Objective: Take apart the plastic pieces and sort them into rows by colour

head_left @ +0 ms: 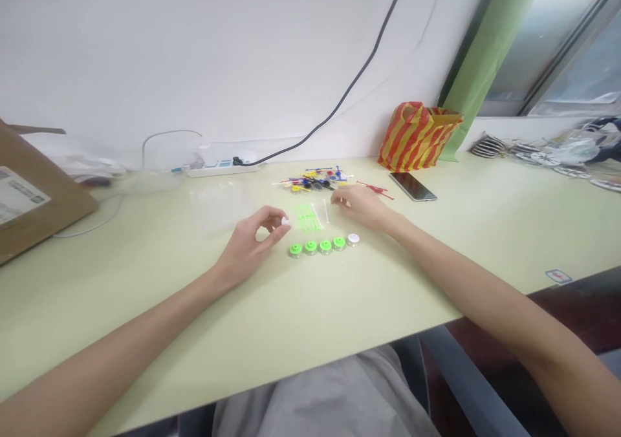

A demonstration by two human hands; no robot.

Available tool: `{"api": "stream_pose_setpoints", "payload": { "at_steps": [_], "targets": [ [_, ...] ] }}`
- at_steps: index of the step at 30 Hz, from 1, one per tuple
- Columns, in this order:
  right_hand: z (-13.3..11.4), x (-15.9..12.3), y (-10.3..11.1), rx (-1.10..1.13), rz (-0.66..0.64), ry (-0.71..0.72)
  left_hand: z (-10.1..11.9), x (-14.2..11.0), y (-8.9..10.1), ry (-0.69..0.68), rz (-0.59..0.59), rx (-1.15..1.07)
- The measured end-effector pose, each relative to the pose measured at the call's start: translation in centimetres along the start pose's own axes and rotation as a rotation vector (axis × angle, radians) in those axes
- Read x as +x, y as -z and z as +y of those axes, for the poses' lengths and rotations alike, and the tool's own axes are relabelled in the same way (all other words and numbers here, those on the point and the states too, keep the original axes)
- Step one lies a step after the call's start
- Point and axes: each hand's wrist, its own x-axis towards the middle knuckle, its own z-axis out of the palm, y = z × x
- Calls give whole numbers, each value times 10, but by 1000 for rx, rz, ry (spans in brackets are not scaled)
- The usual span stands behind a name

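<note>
My left hand (pixel 250 240) pinches a small white plastic piece (pixel 284 220) between thumb and fingertips, just above the table. My right hand (pixel 359 204) is closed, its fingers curled down beside a thin white stick (pixel 326 211); what lies between the fingertips is hidden. Between my hands lie several bright green sticks (pixel 305 217) in two short rows, with another white stick (pixel 317 216) alongside. Nearer me runs a row of round pieces: several with green tops (pixel 325 247) and clear bases, and one white-topped piece (pixel 353 238) at the right end.
Behind my hands is a pile of mixed coloured plastic parts (pixel 315 181), with red sticks (pixel 376 189) to its right. A phone (pixel 413 186) and a striped bag (pixel 417 138) stand farther right. A power strip (pixel 223 167) lies by the wall, a cardboard box (pixel 39 191) at left.
</note>
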Motion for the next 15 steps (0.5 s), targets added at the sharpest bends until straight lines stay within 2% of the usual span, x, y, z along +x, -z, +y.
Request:
{"api": "stream_pose_setpoints", "payload": {
  "at_steps": [3, 9, 15],
  "targets": [
    [-3, 2, -8, 111, 44, -37, 0, -1, 0, 4, -16, 6],
    [0, 9, -25, 173, 53, -70, 1, 2, 1, 65, -2, -75],
    [2, 9, -26, 246, 60, -20, -3, 7, 2, 97, 29, -163]
  ]
}}
